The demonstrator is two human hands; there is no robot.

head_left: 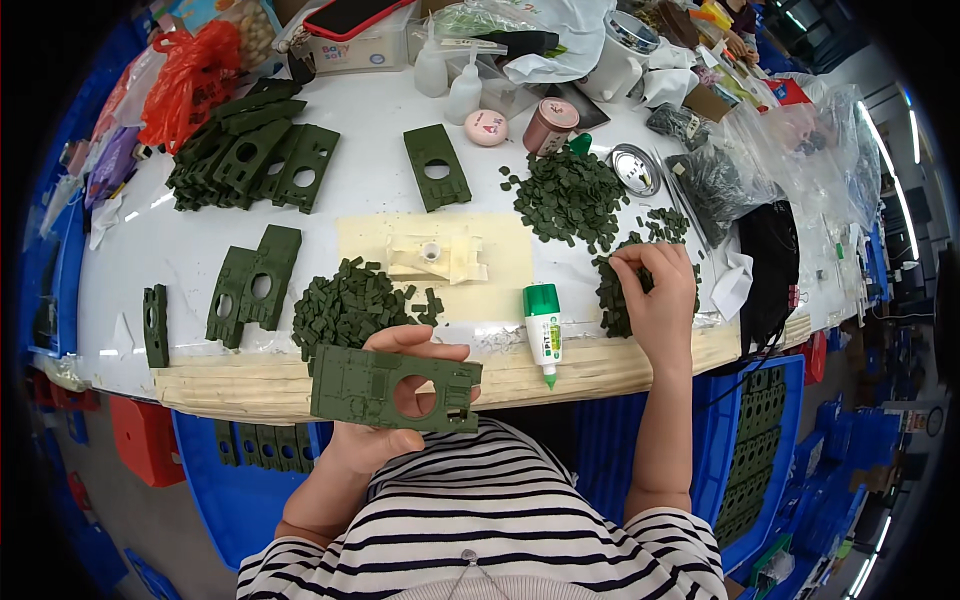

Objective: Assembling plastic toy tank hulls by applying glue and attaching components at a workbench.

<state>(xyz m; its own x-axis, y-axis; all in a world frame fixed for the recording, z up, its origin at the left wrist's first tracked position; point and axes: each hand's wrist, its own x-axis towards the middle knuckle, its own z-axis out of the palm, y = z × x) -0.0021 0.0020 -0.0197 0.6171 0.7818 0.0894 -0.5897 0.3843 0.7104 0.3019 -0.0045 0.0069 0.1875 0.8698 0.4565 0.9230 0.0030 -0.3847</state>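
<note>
Over the table's front edge, my left hand [365, 448] grips a dark green plastic model tank hull [350, 388] with a round hole, fingers behind it and thumb along its lower edge. On the right, my right hand [662, 295] has thumb and fingertips pinched together above a heap of small green plastic pieces [612, 308]. Anything between those fingertips is too small to make out. Between the hands lies a white glue bottle [544, 335] with green cap and tip. Another pile of small green pieces [345, 305] sits just beyond the held hull.
A cream fixture [415, 258] rests on a yellowish sheet [510, 235] at centre. More hulls lie singly [430, 150] and in a stack [240, 150] at the left. A larger heap of pieces [568, 195], a pink tin [550, 128] and tweezers [685, 205] lie beyond my right hand. Blue crates [225, 510] stand below.
</note>
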